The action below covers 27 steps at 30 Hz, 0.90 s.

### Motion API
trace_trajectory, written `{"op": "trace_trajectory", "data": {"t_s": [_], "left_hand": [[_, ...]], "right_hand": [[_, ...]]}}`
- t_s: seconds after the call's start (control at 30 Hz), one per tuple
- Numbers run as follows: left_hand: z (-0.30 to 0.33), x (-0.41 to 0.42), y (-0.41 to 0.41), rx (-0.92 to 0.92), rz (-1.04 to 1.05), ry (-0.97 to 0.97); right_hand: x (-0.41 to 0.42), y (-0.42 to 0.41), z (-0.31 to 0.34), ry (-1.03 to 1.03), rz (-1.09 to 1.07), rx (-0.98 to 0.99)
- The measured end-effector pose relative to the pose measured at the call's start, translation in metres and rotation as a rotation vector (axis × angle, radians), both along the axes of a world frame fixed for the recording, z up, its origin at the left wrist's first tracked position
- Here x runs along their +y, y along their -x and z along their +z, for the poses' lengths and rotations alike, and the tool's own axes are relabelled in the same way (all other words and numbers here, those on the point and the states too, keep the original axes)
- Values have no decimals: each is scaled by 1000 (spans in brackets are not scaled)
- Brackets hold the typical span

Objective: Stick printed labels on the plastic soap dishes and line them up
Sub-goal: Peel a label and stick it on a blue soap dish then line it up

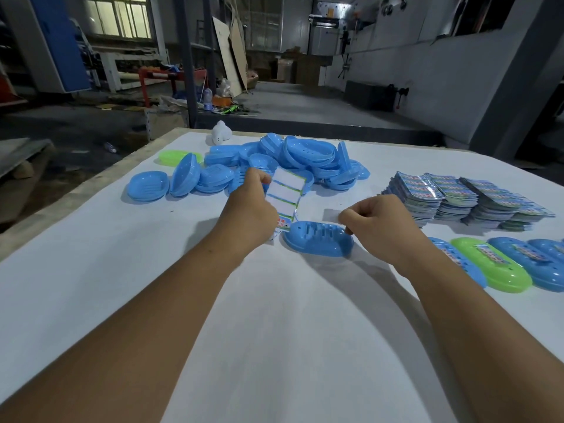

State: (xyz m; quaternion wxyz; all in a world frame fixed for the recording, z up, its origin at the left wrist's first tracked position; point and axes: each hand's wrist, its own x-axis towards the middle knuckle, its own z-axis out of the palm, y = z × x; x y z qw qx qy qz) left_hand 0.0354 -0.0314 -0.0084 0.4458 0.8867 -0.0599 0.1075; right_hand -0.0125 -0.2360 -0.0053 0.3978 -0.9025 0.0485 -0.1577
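A blue soap dish point(317, 241) lies on the white table point(274, 315) between my hands. My left hand point(251, 209) holds a label sheet point(285, 198) upright; most of its labels are peeled off and one printed label remains at the bottom. My right hand point(378, 222) pinches a single label point(331, 215), white back facing me, just above the dish's right end. A row of labelled dishes point(500, 264), blue and green, lies at the right edge.
A heap of unlabelled blue dishes point(293, 161) with one green dish point(171, 156) fills the far middle of the table. Stacks of printed label sheets point(464, 196) sit far right. A white object point(220, 133) stands at the far table edge.
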Motion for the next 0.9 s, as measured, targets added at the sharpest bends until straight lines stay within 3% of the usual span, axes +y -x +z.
{"op": "trace_trajectory", "data": {"t_s": [0.23, 0.33, 0.37, 0.43, 0.5, 0.53, 0.7, 0.9], "left_hand": [[2, 16, 3, 41, 177, -609], [5, 19, 3, -41, 235, -782], [7, 18, 2, -99, 241, -720], [11, 15, 3, -154, 156, -396], [13, 6, 6, -78, -15, -21], [13, 1, 10, -33, -97, 75], [4, -19, 25, 97, -335, 198], [2, -25, 24, 130, -382, 240]], "right_hand": [[2, 0, -1, 13, 23, 11], [4, 1, 0, -19, 30, -18], [4, 1, 0, -25, 31, -33], [6, 1, 1, -25, 32, -70], [8, 2, 1, -31, 30, -109], [9, 2, 1, -36, 30, -126], [9, 1, -1, -65, 55, -190], [8, 1, -2, -52, 58, -183]]}}
